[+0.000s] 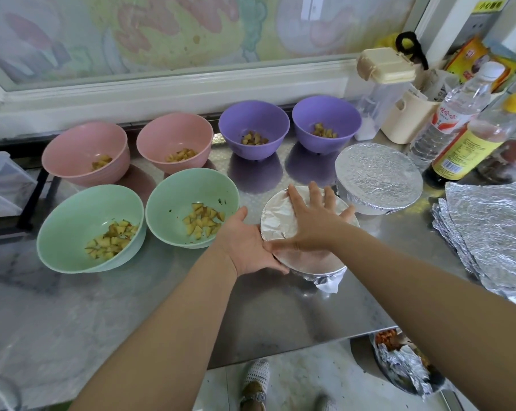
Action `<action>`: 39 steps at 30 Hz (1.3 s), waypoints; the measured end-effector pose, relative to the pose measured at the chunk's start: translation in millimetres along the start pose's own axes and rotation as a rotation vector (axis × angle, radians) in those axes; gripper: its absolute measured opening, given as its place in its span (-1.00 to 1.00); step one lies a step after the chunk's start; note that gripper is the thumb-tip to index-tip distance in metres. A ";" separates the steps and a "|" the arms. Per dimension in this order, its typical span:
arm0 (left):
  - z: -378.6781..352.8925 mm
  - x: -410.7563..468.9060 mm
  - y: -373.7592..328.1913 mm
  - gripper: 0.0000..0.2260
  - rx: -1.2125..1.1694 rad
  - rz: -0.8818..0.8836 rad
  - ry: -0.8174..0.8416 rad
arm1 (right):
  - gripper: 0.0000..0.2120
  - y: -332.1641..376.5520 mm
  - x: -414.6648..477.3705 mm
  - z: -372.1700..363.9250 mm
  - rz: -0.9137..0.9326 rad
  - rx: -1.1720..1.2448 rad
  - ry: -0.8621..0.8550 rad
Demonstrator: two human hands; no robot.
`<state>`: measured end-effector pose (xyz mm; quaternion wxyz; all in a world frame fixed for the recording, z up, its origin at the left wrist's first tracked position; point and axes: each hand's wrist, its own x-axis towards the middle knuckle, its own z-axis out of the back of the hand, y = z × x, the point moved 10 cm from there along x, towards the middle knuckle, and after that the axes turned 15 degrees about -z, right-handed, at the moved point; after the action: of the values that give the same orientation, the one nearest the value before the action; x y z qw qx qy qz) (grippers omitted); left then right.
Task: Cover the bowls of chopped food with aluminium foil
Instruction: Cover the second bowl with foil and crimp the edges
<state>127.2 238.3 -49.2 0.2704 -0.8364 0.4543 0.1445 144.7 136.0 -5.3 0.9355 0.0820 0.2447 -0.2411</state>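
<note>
A foil-covered bowl (283, 215) stands at the centre of the steel counter. My right hand (313, 218) lies flat on its foil top with the fingers spread. My left hand (247, 244) presses against the bowl's left rim, fingers along the foil edge. A second foil-covered bowl (378, 179) sits behind it to the right. Uncovered bowls of chopped food stand to the left: two green (87, 229) (191, 206), two pink (84, 152) (173, 143) and two purple (253, 129) (326, 120). A stack of foil sheets (487, 232) lies at the right.
Bottles (455, 114), a beige holder (404, 120) and a clear lidded container (381, 84) crowd the back right corner. The counter's front edge (280, 360) runs below my arms. A foil-lined bin (404, 366) stands on the floor below.
</note>
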 end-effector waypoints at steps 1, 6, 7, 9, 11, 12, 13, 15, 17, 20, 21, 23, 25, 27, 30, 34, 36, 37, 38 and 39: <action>0.8 2.6 -3.3 -0.22 0.003 -0.024 -0.023 | 0.38 -2.1 -0.2 1.9 -0.017 0.029 0.022; 24.7 9.8 -23.7 -0.44 -0.117 -0.347 -0.350 | 0.41 -29.3 1.0 10.2 -0.143 0.089 0.122; 29.9 6.0 -26.5 -0.49 -0.125 -0.425 -0.394 | 0.39 -34.5 -0.3 11.2 -0.155 0.089 0.130; 39.1 -5.0 -26.9 -0.60 -0.071 -0.546 -0.447 | 0.39 -41.8 -3.0 12.0 -0.169 0.072 0.124; 44.9 -18.1 -18.8 -0.69 0.019 -0.607 -0.473 | 0.42 -39.7 -4.6 14.3 -0.151 0.046 0.064; 45.2 -23.2 -11.9 -0.70 0.083 -0.605 -0.467 | 0.43 -34.4 -5.0 16.9 -0.124 0.049 0.024; 43.3 -28.1 -5.2 -0.71 0.160 -0.594 -0.451 | 0.43 -27.2 -5.6 19.2 -0.088 0.059 -0.007; 35.7 -33.9 5.1 -0.67 0.327 -0.571 -0.388 | 0.47 -13.1 -5.5 19.6 -0.022 0.070 -0.017; 32.1 -33.2 12.9 -0.58 0.480 -0.555 -0.323 | 0.52 -5.4 -2.2 13.7 0.001 0.062 0.017; 33.4 -31.2 13.6 -0.54 0.685 -0.589 -0.283 | 0.55 -2.4 4.2 4.6 -0.007 0.030 0.029; 34.3 -31.0 12.9 -0.53 0.732 -0.602 -0.276 | 0.54 -2.6 5.6 3.0 -0.012 0.023 0.027; 40.9 -31.4 8.8 -0.51 0.843 -0.625 -0.293 | 0.52 -3.2 6.6 2.1 -0.018 0.013 0.021; 45.4 -34.8 2.1 -0.56 0.950 -0.653 -0.325 | 0.51 -3.5 6.7 1.6 -0.020 0.001 0.016; 47.5 -36.3 -4.2 -0.58 1.041 -0.665 -0.340 | 0.50 -3.3 6.0 1.2 -0.019 -0.003 0.008; 44.3 -35.1 -9.7 -0.55 1.157 -0.659 -0.299 | 0.51 -3.4 5.0 0.3 -0.016 -0.011 0.004; 38.8 -32.1 -14.5 -0.68 1.386 -0.646 -0.258 | 0.46 -3.6 5.5 -0.4 -0.013 -0.031 0.008; 34.2 -33.2 -18.9 -0.74 1.520 -0.677 -0.280 | 0.44 -3.3 4.7 -0.3 -0.012 -0.032 0.011; 32.3 -33.9 -20.5 -0.76 1.560 -0.682 -0.297 | 0.44 -3.3 4.3 -0.3 -0.012 -0.034 0.010; 32.3 -33.6 -21.4 -0.77 1.581 -0.677 -0.314 | 0.43 -3.3 3.9 -0.4 -0.011 -0.037 0.009; 32.5 -32.7 -21.6 -0.78 1.590 -0.666 -0.319 | 0.43 -3.1 3.8 -0.4 -0.009 -0.039 0.007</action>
<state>127.6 289.1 -52.7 0.8618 -0.4590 0.1094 -0.1860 145.9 131.8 -7.6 0.9350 0.0635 0.2531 -0.2404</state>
